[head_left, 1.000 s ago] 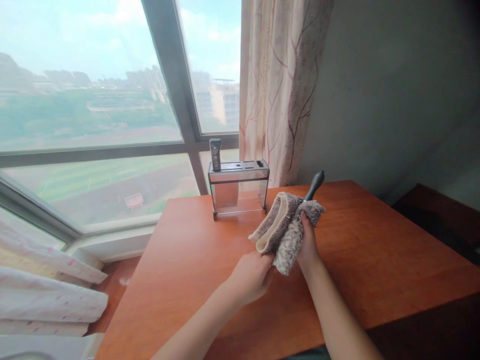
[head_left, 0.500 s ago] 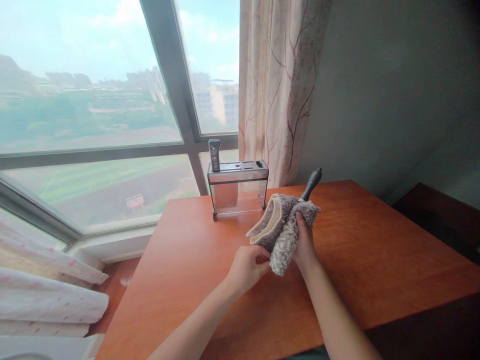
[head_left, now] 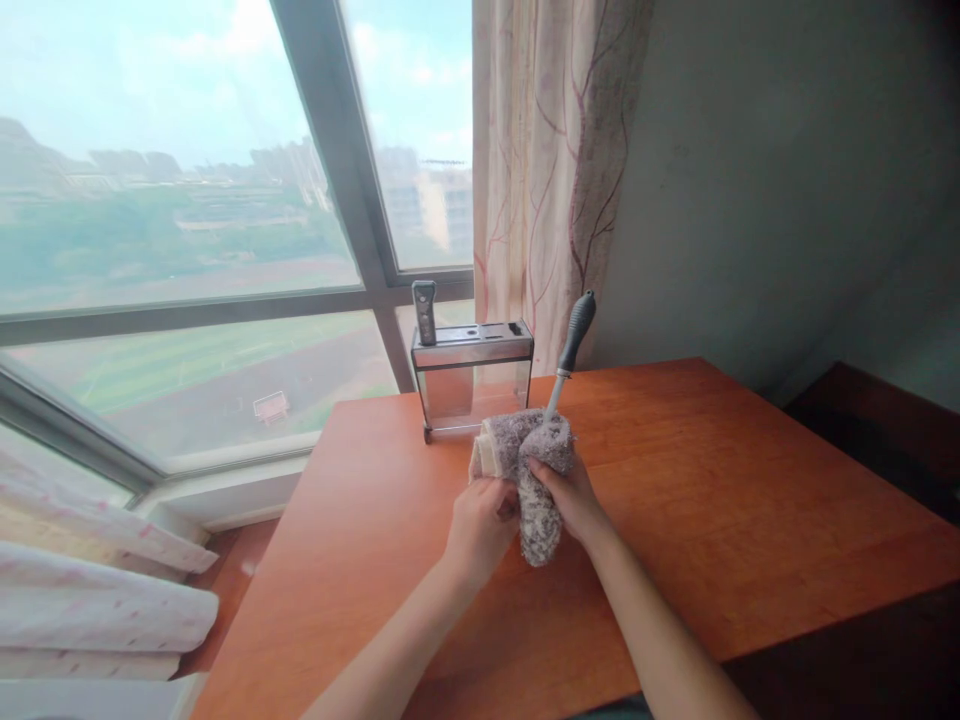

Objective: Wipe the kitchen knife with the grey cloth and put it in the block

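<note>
A folded fluffy grey-purple cloth point(head_left: 541, 515) is held in both hands above the table. Out of its top rises a sharpening steel point(head_left: 576, 335), grey handle up and slightly tilted right; the cloth hides the rest of its rod. My right hand point(head_left: 574, 495) is closed around the wrapped cloth, thumb on its front. On the other side, my left hand point(head_left: 484, 520) has its fingers curled on the cloth's lower left part. Just behind the cloth stands a clear-sided knife block point(head_left: 474, 355), with a dark-handled knife point(head_left: 424, 312) in its left end.
The reddish-brown wooden table point(head_left: 720, 500) spreads out under my hands. A large window point(head_left: 180, 230) is at the left and behind, with a patterned curtain point(head_left: 555, 150) beside it. A grey wall point(head_left: 750, 180) stands at the right.
Both hands have moved left with the cloth and sharpening steel. The steel's handle now points more upright, and more of its rod shows above the cloth. The cloth is wrapped closer.
</note>
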### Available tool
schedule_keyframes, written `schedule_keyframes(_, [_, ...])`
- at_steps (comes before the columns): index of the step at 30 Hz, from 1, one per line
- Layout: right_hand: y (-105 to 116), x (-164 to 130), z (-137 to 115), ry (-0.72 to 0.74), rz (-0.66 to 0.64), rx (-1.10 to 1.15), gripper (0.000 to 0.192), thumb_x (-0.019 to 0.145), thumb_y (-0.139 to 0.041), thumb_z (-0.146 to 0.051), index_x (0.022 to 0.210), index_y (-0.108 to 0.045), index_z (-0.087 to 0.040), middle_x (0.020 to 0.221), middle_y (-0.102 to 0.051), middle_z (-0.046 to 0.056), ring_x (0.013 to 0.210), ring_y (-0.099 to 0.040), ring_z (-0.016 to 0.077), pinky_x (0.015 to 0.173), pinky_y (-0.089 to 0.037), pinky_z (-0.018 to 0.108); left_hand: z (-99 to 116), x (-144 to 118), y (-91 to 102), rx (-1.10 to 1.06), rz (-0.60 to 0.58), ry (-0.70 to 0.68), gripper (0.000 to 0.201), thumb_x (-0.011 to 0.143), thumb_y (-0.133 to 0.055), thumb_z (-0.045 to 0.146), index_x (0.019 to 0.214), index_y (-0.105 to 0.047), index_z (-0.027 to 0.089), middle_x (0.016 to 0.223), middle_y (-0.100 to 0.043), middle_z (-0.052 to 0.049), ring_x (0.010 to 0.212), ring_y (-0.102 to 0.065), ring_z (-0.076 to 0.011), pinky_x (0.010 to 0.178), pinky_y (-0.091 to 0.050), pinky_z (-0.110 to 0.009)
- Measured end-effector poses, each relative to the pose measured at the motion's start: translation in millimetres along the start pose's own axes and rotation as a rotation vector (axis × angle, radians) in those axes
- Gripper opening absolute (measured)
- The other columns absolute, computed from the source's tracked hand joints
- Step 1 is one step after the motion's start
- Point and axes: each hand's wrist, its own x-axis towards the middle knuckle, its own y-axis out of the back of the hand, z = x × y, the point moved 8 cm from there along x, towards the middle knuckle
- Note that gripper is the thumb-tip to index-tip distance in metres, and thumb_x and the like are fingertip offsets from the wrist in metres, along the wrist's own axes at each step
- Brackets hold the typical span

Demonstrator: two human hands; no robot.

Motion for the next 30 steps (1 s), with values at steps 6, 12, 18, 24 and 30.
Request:
schedule_keyframes(6, [13.6, 3.4, -1.6, 0.034, 0.010, 0.040, 0.025, 0.069, -0.075, -0.040, 0.085, -0.070, -0.023, 0.083, -0.072, 0.002, 0.078, -0.065, 0.0211, 0.072, -0.052, 0.031, 27.4, 7.4, 7.3, -0.044, -0.207, -0.302, 0.013, 0.071, -0.063, 0.009, 0.080, -0.061, 0.019, 0.073, -0.065, -0.002, 0.066, -0.057, -0.0148, 0.061, -0.043, -0.024])
schedule_keyframes(12, [10.2, 2.6, 6.7, -0.019, -0.063, 0.062, 0.028, 0.071, -0.075, -0.039, 0.092, -0.071, -0.021, 0.089, -0.072, 0.004, 0.083, -0.066, 0.0232, 0.077, -0.052, 0.034, 20.5, 38.2, 60.9, -0.234, 0.117, -0.204, 0.010, 0.086, -0.055, 0.024, 0.080, -0.063, 0.020, 0.064, -0.058, 0.000, 0.059, -0.052, -0.0124, 0.057, -0.043, -0.024])
schedule_keyframes(18, [-1.6, -3.8, 9.2, -0.137, -0.201, 0.113, 0.042, 0.062, -0.080, -0.039, 0.098, -0.070, -0.021, 0.093, -0.073, 0.004, 0.089, -0.067, 0.0255, 0.085, -0.050, 0.038, 7.4, 82.9, 72.9, -0.636, 0.155, 0.067, 0.029, 0.087, -0.057, 0.038, 0.108, -0.063, 0.020, 0.100, -0.069, -0.008, 0.088, -0.063, -0.0186, 0.076, -0.048, -0.029])
schedule_keyframes(24, [-8.9, -20.9, 13.7, -0.346, -0.208, 0.310, 0.050, 0.047, -0.086, -0.038, 0.091, -0.070, -0.018, 0.087, -0.074, 0.007, 0.081, -0.069, 0.0293, 0.081, -0.052, 0.042, 34.7, 119.5, 62.5, -1.217, -0.216, 0.109, 0.047, 0.083, -0.063, 0.043, 0.124, -0.057, 0.022, 0.116, -0.067, -0.012, 0.106, -0.062, -0.0246, 0.090, -0.046, -0.038])
schedule_keyframes(30, [-11.6, -24.4, 8.1, -0.345, -0.183, 0.270, 0.049, 0.043, -0.086, -0.038, 0.085, -0.072, -0.019, 0.082, -0.074, 0.007, 0.081, -0.069, 0.0304, 0.080, -0.053, 0.043, 26.8, 131.9, 52.1, -1.241, -0.321, 0.163, 0.041, 0.070, -0.078, 0.035, 0.105, -0.069, 0.016, 0.095, -0.072, -0.011, 0.092, -0.067, -0.0224, 0.084, -0.049, -0.035])
